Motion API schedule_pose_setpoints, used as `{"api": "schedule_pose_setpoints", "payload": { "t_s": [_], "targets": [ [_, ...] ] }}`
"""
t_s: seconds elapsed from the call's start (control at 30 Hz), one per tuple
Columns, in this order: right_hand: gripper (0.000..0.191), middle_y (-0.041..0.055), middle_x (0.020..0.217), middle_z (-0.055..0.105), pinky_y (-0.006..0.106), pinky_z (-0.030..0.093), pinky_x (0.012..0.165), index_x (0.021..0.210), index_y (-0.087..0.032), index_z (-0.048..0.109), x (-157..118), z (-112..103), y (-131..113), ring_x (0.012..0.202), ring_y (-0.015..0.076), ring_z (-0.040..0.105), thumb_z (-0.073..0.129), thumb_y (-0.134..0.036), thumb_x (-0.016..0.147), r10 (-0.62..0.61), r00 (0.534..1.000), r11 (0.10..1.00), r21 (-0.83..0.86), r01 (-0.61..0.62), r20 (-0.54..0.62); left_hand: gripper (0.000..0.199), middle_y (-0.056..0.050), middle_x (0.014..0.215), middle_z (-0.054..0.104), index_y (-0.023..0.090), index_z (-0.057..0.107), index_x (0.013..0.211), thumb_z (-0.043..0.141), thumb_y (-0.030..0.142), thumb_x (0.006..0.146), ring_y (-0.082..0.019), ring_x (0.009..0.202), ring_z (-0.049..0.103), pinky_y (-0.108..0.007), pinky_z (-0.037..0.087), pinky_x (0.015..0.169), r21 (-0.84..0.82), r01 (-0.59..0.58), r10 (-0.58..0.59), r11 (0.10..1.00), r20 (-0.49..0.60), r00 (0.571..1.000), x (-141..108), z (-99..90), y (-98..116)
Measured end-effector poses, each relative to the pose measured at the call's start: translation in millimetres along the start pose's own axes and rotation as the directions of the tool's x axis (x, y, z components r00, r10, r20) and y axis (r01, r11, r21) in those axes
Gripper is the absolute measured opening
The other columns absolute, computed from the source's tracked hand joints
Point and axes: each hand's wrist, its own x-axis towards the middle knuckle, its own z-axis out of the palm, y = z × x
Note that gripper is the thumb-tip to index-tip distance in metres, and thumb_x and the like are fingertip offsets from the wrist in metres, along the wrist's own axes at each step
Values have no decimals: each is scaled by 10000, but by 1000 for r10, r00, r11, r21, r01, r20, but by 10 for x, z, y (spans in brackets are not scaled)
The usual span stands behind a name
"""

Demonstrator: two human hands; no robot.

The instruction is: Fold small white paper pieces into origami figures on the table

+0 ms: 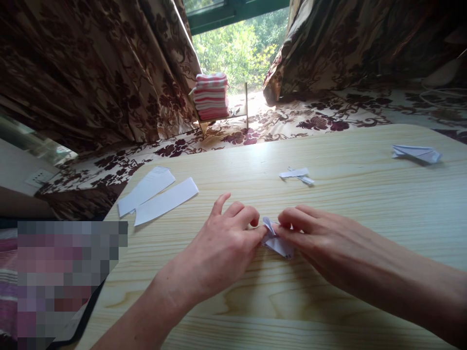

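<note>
A small folded piece of white paper (280, 246) is held between my two hands, just above or on the wooden table. My left hand (228, 238) pinches its left side with thumb and forefinger, the outer fingers partly raised. From the right, my right hand (310, 231) grips its upper right part with curled fingers. A narrow rolled or folded flap stands up between the fingertips. Dark print shows near the lower corner. My fingers cover part of the paper, so its full shape is hidden.
On the light wooden table (233, 180) lie paper strips (166, 201) at left, small crossed paper scraps (296, 174) beyond my hands, and a folded paper piece (416, 153) at far right. Behind stand stacked red-and-white cloths (211, 97) on a small rack, before a curtained window.
</note>
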Motion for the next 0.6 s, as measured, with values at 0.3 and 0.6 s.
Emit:
{"api": "schedule_pose_setpoints", "payload": {
  "t_s": [0.3,0.6],
  "targets": [
    [264,34,902,559,273,356,634,927,-209,590,-35,137,110,769,162,477,471,2,823,22,1000,982,186,-23,11,224,-31,1005,668,187,667,1013,469,141,919,-178,938,547,-434,252,1052,-1,-96,95,995,-109,990,17,48,39],
    [260,21,880,540,271,390,631,914,-225,594,-70,61,118,731,147,496,498,-10,803,71,994,958,271,-92,87,220,-21,1041,674,165,658,1000,454,128,926,-174,917,544,-383,331,967,-77,-90,85,993,-61,995,34,33,51]
  ]
}}
